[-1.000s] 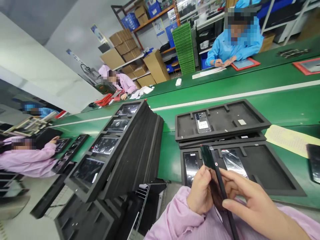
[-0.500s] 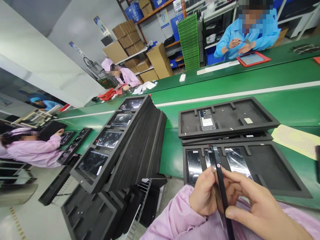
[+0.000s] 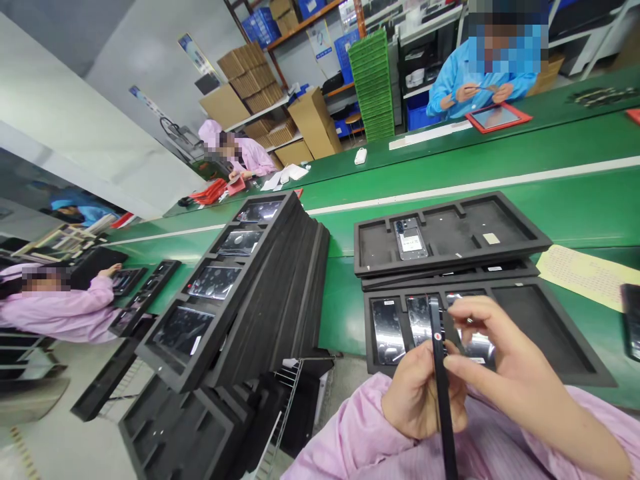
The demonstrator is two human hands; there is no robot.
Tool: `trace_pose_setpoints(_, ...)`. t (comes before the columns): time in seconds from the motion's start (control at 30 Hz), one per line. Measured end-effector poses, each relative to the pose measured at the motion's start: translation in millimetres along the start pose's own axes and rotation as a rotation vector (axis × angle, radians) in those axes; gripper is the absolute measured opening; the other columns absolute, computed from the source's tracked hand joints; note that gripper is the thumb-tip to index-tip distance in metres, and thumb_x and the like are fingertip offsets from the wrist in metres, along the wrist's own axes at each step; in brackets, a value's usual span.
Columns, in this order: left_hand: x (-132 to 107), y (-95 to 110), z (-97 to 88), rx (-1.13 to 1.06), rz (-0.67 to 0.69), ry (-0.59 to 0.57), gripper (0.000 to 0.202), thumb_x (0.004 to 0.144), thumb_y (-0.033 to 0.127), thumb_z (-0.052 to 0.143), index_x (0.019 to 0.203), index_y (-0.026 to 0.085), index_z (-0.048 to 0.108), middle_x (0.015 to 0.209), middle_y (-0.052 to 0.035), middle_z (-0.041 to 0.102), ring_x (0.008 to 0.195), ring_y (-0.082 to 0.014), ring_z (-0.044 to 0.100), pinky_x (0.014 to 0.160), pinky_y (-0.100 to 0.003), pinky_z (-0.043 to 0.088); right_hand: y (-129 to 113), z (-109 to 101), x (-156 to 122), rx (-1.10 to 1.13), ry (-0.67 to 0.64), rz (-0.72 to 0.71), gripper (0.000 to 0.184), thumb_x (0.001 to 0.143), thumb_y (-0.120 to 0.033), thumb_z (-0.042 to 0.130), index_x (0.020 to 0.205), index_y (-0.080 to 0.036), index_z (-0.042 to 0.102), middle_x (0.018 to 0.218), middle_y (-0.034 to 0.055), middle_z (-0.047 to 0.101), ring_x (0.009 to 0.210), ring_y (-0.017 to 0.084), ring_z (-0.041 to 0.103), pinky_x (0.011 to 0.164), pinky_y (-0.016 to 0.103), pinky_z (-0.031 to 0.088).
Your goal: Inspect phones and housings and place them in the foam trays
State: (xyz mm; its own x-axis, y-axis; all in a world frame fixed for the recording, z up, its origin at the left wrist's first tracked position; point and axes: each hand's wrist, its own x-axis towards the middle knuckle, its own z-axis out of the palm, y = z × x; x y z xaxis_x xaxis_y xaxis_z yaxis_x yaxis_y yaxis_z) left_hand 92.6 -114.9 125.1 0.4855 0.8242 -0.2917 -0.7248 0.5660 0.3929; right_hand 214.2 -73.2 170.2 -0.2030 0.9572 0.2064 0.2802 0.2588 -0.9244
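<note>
A black smartphone (image 3: 443,407) stands on edge in front of me, its narrow side facing the camera and a small red-and-white dot near its upper part. My left hand (image 3: 411,393) is closed around it, thumb on the near side and fingers behind. Just right of the phone is my right hand (image 3: 510,360), its thumb and index finger spread apart, the thumb tip close to the phone's edge; whether it touches I cannot tell. Beneath both hands lies a black foam tray (image 3: 555,327) with several phones in its slots, partly covered by my hands.
Behind it, another foam tray (image 3: 520,220) holds an open-backed phone (image 3: 411,239). Tall stacked foam trays (image 3: 280,300) rise at left. A yellow written sheet (image 3: 585,273) and a dark phone (image 3: 631,320) lie right. Co-workers sit along the green bench (image 3: 345,233).
My right hand has let its fingers come off the phone and spread them, moving slightly up. The phone has turned more edge-on in my left hand. The view has shifted slightly.
</note>
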Motion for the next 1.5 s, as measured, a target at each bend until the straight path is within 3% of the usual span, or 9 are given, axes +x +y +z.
trace_pose_setpoints(0.07,-1,-2,-2.7,0.009,0.029,0.043,0.042,0.067,0.05,0.073,0.08,0.018,0.049,0.044,0.0068,0.048,0.029,-0.0072,0.038,0.027,-0.016,0.031,4,-3,3,0.037,0.01,-0.018,0.039,0.068,-0.038,0.066,0.104,-0.025,0.062,0.12,0.0086,0.057,0.109,0.025,0.056,0.088,0.035,0.051)
trace_pose_setpoints(0.17,-2,-5,-4.5,0.058,0.086,0.086,0.046,0.065,0.055,0.073,0.078,0.017,0.049,0.045,0.0064,0.049,0.029,-0.0071,0.039,0.029,-0.017,0.032,6,-9,9,0.185,-0.203,0.078,0.055,0.07,-0.045,0.066,0.121,-0.027,0.055,0.14,0.0081,0.043,0.126,0.027,0.043,0.1,0.039,0.042)
trace_pose_setpoints(0.27,-2,-6,-1.7,0.076,0.128,0.104,0.049,0.061,0.055,0.076,0.073,0.016,0.05,0.046,0.0064,0.047,0.032,-0.0051,0.038,0.033,-0.017,0.03,3,-12,15,0.248,-0.333,0.176,0.051,0.069,-0.044,0.066,0.117,-0.027,0.058,0.137,0.0081,0.046,0.125,0.027,0.044,0.098,0.038,0.044)
trace_pose_setpoints(0.43,-3,-8,2.4,0.076,0.127,0.155,0.05,0.058,0.056,0.078,0.074,0.015,0.054,0.05,0.006,0.045,0.039,-0.0044,0.038,0.039,-0.018,0.027,-3,-8,21,0.33,-0.371,0.265,0.048,0.066,-0.043,0.068,0.108,-0.021,0.06,0.124,0.0115,0.055,0.109,0.026,0.056,0.088,0.036,0.051)
trace_pose_setpoints(0.57,-4,-9,2.0,0.062,0.127,0.154,0.052,0.056,0.055,0.079,0.076,0.014,0.054,0.05,0.0063,0.045,0.039,-0.0039,0.038,0.039,-0.018,0.026,0,-4,21,0.342,-0.342,0.29,0.043,0.062,-0.041,0.069,0.1,-0.021,0.062,0.116,0.0101,0.059,0.107,0.026,0.056,0.087,0.036,0.05)
trace_pose_setpoints(1.1,-5,-11,-6.3,0.061,0.13,0.06,0.045,0.067,0.052,0.073,0.076,0.014,0.049,0.045,0.0065,0.049,0.03,-0.0051,0.04,0.033,-0.016,0.032,3,-6,15,0.369,-0.347,0.265,0.042,0.066,-0.041,0.068,0.104,-0.025,0.062,0.119,0.0074,0.058,0.113,0.027,0.051,0.097,0.041,0.043)
trace_pose_setpoints(1.27,-4,-12,-14.3,0.003,0.053,-0.029,0.037,0.075,0.049,0.065,0.081,0.016,0.049,0.048,0.0052,0.05,0.03,-0.008,0.042,0.028,-0.016,0.034,0,-9,19,0.322,-0.41,0.316,0.051,0.073,-0.046,0.062,0.119,-0.024,0.058,0.127,0.0089,0.056,0.113,0.027,0.054,0.095,0.042,0.046)
trace_pose_setpoints(1.37,-4,-12,-17.0,-0.026,0.029,-0.072,0.033,0.079,0.044,0.062,0.091,0.015,0.053,0.05,0.0044,0.051,0.032,-0.0085,0.046,0.029,-0.016,0.037,1,-14,21,0.185,-0.348,0.209,0.044,0.08,-0.047,0.056,0.118,-0.026,0.061,0.133,0.0077,0.051,0.122,0.027,0.046,0.099,0.043,0.042)
trace_pose_setpoints(1.5,-5,-12,-18.6,-0.045,0.04,-0.083,0.031,0.081,0.042,0.061,0.093,0.014,0.055,0.051,0.0032,0.054,0.033,-0.0089,0.048,0.03,-0.016,0.038,-1,-25,24,-0.034,-0.2,-0.198,0.019,0.083,-0.032,0.058,0.099,-0.029,0.067,0.108,0.0058,0.059,0.102,0.019,0.057,0.087,0.033,0.049)
